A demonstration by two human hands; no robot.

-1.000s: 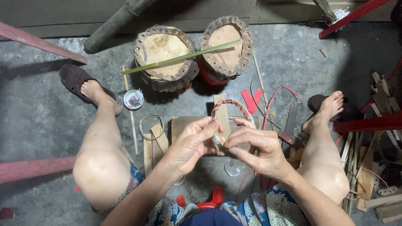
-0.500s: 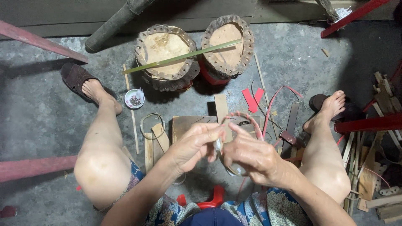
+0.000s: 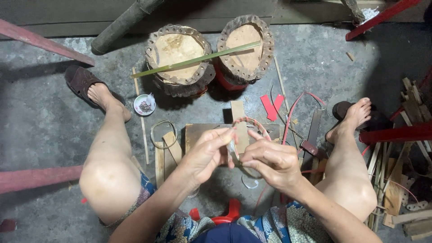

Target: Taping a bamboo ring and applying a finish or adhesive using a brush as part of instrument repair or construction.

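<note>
Left edge of the concrete floor (image 3: 40,121): red bar (image 3: 36,177) running off frame, brown sandal (image 3: 81,82) on the left foot. Small white dish (image 3: 144,104) just right of it, thin loose hoop (image 3: 163,133) below, lying flat beside wood offcuts (image 3: 167,153).

Far edge, centre: two wood stumps (image 3: 180,58) side by side, green bamboo strip (image 3: 196,60) laid across both tops, long axis running left-low to right-high.

Centre, over a flat wooden board (image 3: 200,133): left hand (image 3: 208,152) fingers curled, thumb and forefinger pinched on the near side of a small woven ring (image 3: 249,128). Right hand (image 3: 271,162) closed around the ring's lower right, index tip on the rim. Ring is red and pale, held above the board, roughly on edge, arc topmost; exact tilt unclear, lower half hidden by fingers.

Right of the hands: red scraps (image 3: 272,105), red cord loop (image 3: 300,101), saw blade (image 3: 313,130) pointing away. Right edge: stack of wood slats (image 3: 407,180).
</note>
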